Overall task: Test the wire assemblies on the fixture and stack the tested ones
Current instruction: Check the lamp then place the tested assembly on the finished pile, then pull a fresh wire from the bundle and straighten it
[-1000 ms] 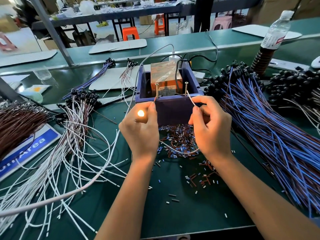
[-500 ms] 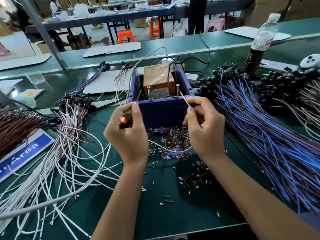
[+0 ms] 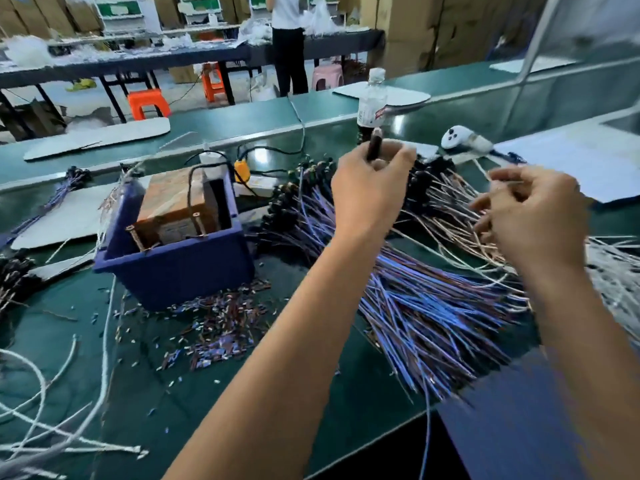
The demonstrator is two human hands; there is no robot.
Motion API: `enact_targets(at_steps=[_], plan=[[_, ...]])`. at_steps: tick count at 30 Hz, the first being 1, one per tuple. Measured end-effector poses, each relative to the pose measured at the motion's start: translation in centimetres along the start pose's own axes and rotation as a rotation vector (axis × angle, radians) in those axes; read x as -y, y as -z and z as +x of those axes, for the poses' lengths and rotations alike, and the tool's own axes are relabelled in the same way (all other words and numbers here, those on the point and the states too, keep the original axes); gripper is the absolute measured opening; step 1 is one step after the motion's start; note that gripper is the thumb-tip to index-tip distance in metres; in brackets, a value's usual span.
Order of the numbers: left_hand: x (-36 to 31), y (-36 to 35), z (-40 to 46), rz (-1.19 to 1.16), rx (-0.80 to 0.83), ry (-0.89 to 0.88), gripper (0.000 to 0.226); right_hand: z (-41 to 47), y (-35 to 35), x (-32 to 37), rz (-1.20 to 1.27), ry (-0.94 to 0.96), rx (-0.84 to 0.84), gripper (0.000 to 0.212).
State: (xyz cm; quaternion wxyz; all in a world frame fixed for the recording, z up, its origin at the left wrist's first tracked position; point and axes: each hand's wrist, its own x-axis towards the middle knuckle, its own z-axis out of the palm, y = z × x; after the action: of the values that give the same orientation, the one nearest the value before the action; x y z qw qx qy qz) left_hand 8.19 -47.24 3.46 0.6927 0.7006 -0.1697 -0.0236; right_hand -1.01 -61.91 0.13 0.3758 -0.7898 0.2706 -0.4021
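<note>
The left hand point(image 3: 369, 188) pinched the lamp end of a wire assembly point(image 3: 374, 147) above the tested pile point(image 3: 450, 216); the right hand point(image 3: 530, 216) gripped its leads. Laying it heads-aligned would keep the stack tidy

Green bench point(image 3: 346, 403) carries blue bin point(image 3: 180, 271), wire bundles point(image 3: 426, 306), bottle point(image 3: 372, 102).
</note>
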Motion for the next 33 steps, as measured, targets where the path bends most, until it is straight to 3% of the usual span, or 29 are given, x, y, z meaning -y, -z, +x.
enact_targets(at_steps=[3, 5, 8, 10, 11, 14, 19, 24, 26, 30, 33], plan=[[-0.8, -6.4, 1.1, -0.055, 0.164, 0.148, 0.016, 2.4, 4.9, -1.8, -0.532, -0.047, -0.073, 0.056], [-1.2, -10.0, 1.2, -0.233, 0.211, 0.294, 0.019, 2.3, 6.6, -1.8, -0.607, 0.106, -0.091, 0.062], [-1.8, -13.7, 1.7, -0.468, 0.229, 0.446, 0.032, 1.7, 6.9, -1.3, -0.291, 0.205, 0.191, 0.045], [-2.1, -15.2, 2.0, -0.636, 0.212, 0.481, 0.039, 1.9, 7.5, -1.8, 0.022, 0.081, 0.351, 0.018], [-2.3, -15.4, 2.1, -0.733, 0.191, 0.504, 0.039, 2.2, 7.9, -2.3, 0.091, 0.037, 0.352, 0.012], [-2.2, -15.3, 2.5, -0.889, 0.157, 0.497, 0.032, 3.5, 9.8, -4.4, 0.026, 0.053, 0.206, 0.017], [-0.5, -14.7, 3.2, -0.614, 0.105, 0.389, 0.025, 5.7, 11.4, -6.1, -0.394, 0.205, 0.008, 0.019], [1.8, -14.3, 3.9, -0.828, 0.009, 0.566, 0.02, 6.0, 8.0, -7.8, -0.561, 0.231, -0.017, 0.019], [2.9, -14.0, 4.0, -0.867, 0.005, 0.61, 0.021, 6.0, 6.4, -9.1, -0.631, 0.201, 0.08, 0.023], [4.1, -12.7, 3.4, -0.89, 0.08, 0.658, 0.007, 5.8, 4.1, -10.7, -0.872, -0.017, 0.565, 0.05], [4.2, -10.9, 2.6, -0.941, 0.139, 0.691, 0.01, 6.1, 4.1, -11.0, -0.897, -0.063, 0.59, 0.065]])
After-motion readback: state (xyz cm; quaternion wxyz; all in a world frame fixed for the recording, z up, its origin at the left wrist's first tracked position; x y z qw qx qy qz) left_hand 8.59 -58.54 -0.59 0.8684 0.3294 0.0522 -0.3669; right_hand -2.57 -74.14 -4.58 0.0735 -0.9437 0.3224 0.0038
